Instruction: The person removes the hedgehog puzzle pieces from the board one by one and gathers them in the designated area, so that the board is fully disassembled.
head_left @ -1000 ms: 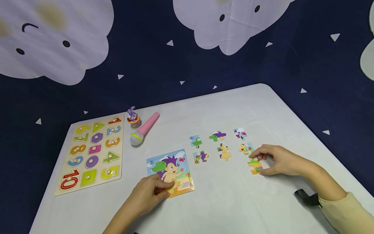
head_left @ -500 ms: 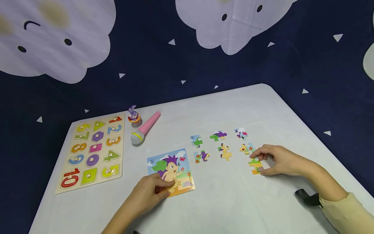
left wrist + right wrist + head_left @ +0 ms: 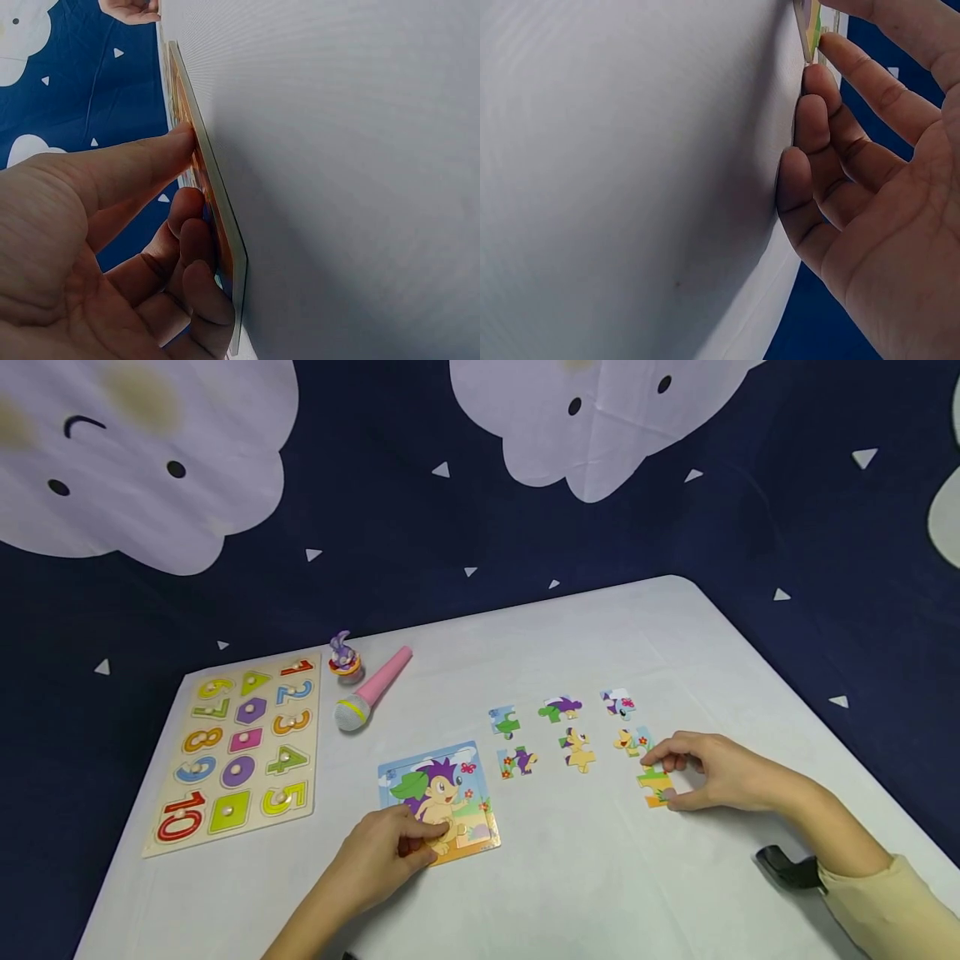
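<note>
A square puzzle board [image 3: 476,756] with a purple-haired hedgehog picture lies at the table's middle left. My left hand [image 3: 386,852] rests on its lower left part, thumb and fingertips touching the picture side; the left wrist view shows the board's pale edge [image 3: 217,180] beside the fingers. Farther right, my right hand [image 3: 720,772] pinches an orange-and-green puzzle piece [image 3: 656,787] between thumb and index finger, flat on the table. In the right wrist view only a corner of that piece [image 3: 814,26] shows; the other fingers rest curled on the cloth.
Several loose puzzle pieces, one a hedgehog-face piece [image 3: 577,750], lie in two rows between the hands. At left are a number puzzle board [image 3: 174,777], a pink toy microphone [image 3: 382,681] and a purple rabbit figure [image 3: 343,658]. A black object [image 3: 783,867] sits by the right sleeve.
</note>
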Tool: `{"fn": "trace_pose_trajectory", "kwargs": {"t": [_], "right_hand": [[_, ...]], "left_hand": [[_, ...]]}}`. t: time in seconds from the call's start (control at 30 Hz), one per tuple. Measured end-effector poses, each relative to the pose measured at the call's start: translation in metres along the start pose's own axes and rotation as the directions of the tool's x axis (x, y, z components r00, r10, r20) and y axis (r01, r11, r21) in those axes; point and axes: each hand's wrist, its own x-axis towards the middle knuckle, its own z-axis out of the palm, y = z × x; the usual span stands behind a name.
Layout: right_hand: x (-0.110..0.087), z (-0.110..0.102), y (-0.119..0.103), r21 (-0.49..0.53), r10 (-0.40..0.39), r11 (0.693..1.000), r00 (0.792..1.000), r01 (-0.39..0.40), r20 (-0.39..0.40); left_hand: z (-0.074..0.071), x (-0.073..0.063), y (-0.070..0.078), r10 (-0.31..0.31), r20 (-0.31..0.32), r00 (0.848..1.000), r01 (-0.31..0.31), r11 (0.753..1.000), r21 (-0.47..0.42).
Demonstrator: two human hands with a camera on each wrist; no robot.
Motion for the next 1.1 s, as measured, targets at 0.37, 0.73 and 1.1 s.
{"fn": "trace_pose_trajectory", "kwargs": {"t": [0.37, 0.73, 1.1], "right_hand": [[0.003, -0.003, -0.007, 0.01, 0.033, 0.999, 0.999, -0.033, -0.008], [0.016, 0.0, -0.03, -0.055, -0.121, 0.992, 0.99, 0.118, -0.066], [0.044, 0.011, -0.06, -0.037, -0.108, 0.993, 0.992, 0.111, 0.073]], "left_hand": [[0.001, -0.002, -0.001, 0.024, -0.023, 0.999, -0.024, 0.999, 0.023], [-0.003, -0.007, 0.001, -0.064, -0.088, 0.994, 0.07, 0.995, 0.07], [-0.014, -0.013, -0.007, -0.244, -0.15, 0.958, 0.247, 0.969, 0.003]]}}
